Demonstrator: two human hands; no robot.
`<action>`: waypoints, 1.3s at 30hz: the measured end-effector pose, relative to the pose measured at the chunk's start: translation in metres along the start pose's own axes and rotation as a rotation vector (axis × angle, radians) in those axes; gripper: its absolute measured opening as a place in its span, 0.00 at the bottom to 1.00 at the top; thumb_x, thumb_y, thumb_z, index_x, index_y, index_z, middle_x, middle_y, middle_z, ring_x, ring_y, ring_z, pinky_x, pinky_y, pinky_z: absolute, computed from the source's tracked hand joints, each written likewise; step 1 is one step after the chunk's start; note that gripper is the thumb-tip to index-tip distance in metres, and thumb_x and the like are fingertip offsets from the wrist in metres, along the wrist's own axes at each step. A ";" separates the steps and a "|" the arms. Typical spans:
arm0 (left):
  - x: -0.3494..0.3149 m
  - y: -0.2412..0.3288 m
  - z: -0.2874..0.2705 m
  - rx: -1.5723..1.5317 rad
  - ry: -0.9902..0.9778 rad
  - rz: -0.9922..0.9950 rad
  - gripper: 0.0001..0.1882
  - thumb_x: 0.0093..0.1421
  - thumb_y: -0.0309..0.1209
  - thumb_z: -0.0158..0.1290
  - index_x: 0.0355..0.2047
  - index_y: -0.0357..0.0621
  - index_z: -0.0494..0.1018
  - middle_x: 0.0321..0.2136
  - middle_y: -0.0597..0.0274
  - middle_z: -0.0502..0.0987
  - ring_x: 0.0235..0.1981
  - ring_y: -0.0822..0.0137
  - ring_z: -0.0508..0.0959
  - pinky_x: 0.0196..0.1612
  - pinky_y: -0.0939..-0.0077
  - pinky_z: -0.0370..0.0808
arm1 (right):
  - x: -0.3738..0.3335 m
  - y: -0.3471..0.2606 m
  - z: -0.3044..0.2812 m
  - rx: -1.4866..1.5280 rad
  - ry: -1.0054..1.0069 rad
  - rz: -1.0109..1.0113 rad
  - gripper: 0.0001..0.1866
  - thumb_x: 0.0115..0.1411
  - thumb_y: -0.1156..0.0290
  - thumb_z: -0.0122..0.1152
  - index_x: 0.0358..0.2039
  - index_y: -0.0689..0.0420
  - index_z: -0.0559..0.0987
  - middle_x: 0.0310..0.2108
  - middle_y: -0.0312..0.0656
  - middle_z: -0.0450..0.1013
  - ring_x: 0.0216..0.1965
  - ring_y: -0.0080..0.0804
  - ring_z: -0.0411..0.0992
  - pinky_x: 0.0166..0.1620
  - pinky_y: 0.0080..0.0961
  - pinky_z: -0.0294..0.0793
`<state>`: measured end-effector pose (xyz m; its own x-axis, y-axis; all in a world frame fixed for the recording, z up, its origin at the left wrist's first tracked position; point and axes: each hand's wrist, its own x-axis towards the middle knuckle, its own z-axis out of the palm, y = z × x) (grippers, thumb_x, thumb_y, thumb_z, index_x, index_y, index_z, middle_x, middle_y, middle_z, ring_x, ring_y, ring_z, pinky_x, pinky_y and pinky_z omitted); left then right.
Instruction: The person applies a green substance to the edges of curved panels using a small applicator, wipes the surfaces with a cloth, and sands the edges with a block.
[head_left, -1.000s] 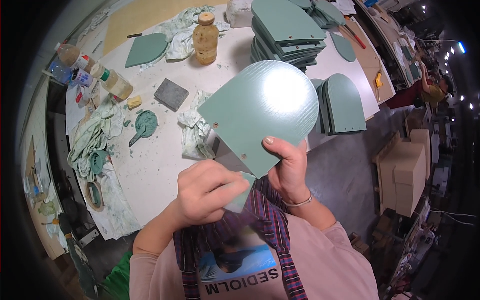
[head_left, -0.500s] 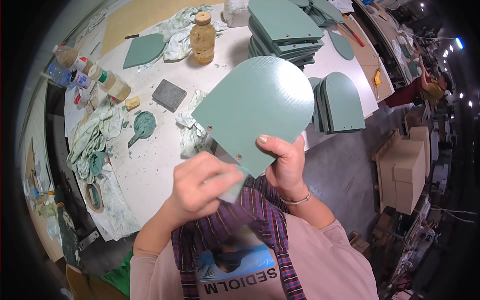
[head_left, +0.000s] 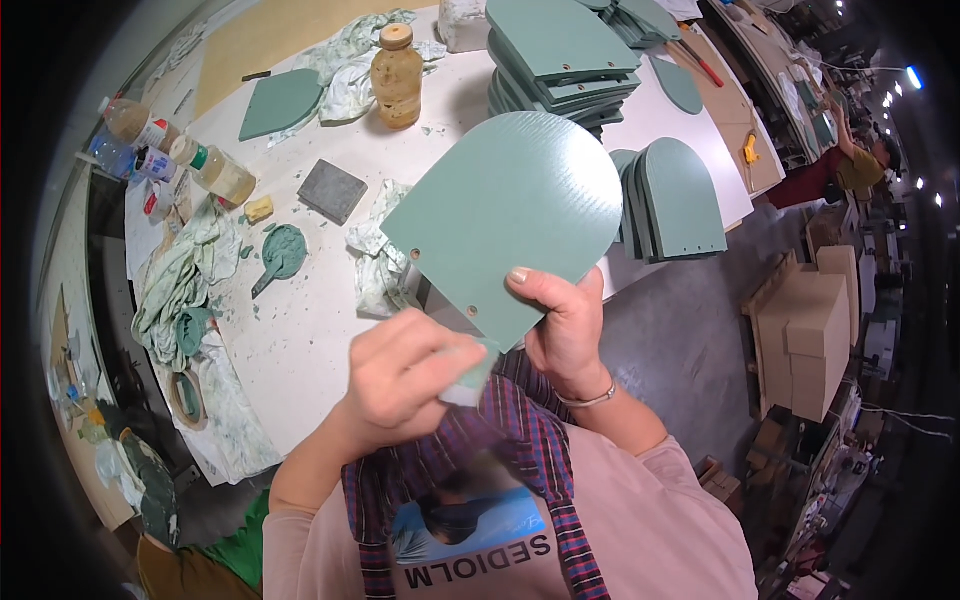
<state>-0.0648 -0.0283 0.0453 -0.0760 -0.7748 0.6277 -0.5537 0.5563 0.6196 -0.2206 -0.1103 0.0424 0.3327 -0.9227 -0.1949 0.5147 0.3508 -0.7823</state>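
A green panel (head_left: 505, 205) with one rounded end and small holes along its straight edge is tilted up in front of my chest. My right hand (head_left: 566, 325) grips it near the lower corner, thumb on the glossy face and fingers behind. Pinched in my left hand (head_left: 398, 365) is a small pale green-and-white sanding sponge (head_left: 468, 380), blurred by motion. The sponge is at the panel's lower straight edge, by the corner. My left fingers partly cover it.
More green panels (head_left: 565, 50) are stacked at the back, with another group (head_left: 680, 200) at the table's right side. On the white table lie a jar (head_left: 397, 80), a grey block (head_left: 332, 191), green putty with a spatula (head_left: 284, 252), rags (head_left: 180, 270) and bottles (head_left: 215, 172). Boxes (head_left: 800, 335) stand right.
My left hand and the sponge have shifted slightly along the panel's lower edge. The right hand keeps its grip, and the whole view has moved a little.
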 end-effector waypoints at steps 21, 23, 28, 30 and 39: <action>-0.005 0.003 0.001 -0.090 -0.044 -0.015 0.17 0.36 0.19 0.61 0.32 0.38 0.77 0.25 0.58 0.77 0.22 0.61 0.75 0.24 0.73 0.71 | -0.001 0.002 -0.003 -0.019 0.013 -0.070 0.19 0.50 0.83 0.55 0.45 0.70 0.71 0.38 0.46 0.74 0.37 0.33 0.75 0.43 0.28 0.75; -0.008 0.003 -0.001 -0.102 -0.021 -0.038 0.17 0.39 0.19 0.64 0.33 0.38 0.77 0.26 0.56 0.78 0.24 0.60 0.77 0.26 0.73 0.72 | -0.001 0.003 -0.005 -0.014 0.008 -0.062 0.19 0.50 0.83 0.54 0.45 0.70 0.71 0.38 0.46 0.74 0.38 0.33 0.75 0.43 0.28 0.75; -0.002 -0.003 0.001 -0.067 -0.009 0.013 0.17 0.36 0.19 0.59 0.32 0.39 0.78 0.26 0.58 0.78 0.22 0.60 0.76 0.24 0.72 0.72 | -0.002 0.002 -0.002 0.009 0.002 -0.025 0.19 0.50 0.83 0.54 0.45 0.70 0.71 0.38 0.47 0.74 0.37 0.33 0.75 0.43 0.28 0.75; -0.005 -0.009 -0.005 -0.004 0.015 -0.022 0.18 0.36 0.19 0.59 0.32 0.39 0.78 0.26 0.58 0.78 0.22 0.59 0.76 0.24 0.72 0.72 | -0.002 0.001 -0.002 -0.002 -0.016 -0.006 0.19 0.50 0.83 0.54 0.45 0.70 0.71 0.38 0.47 0.74 0.37 0.33 0.75 0.43 0.29 0.76; 0.001 -0.012 -0.011 0.014 -0.013 -0.007 0.19 0.35 0.19 0.56 0.33 0.38 0.77 0.26 0.56 0.78 0.23 0.59 0.75 0.24 0.71 0.72 | -0.004 -0.001 0.002 -0.001 -0.044 0.010 0.17 0.51 0.84 0.53 0.43 0.72 0.72 0.37 0.48 0.74 0.35 0.34 0.76 0.40 0.29 0.77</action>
<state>-0.0487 -0.0320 0.0436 -0.0830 -0.7826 0.6170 -0.5659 0.5466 0.6172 -0.2208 -0.1068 0.0455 0.3725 -0.9111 -0.1766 0.5103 0.3600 -0.7810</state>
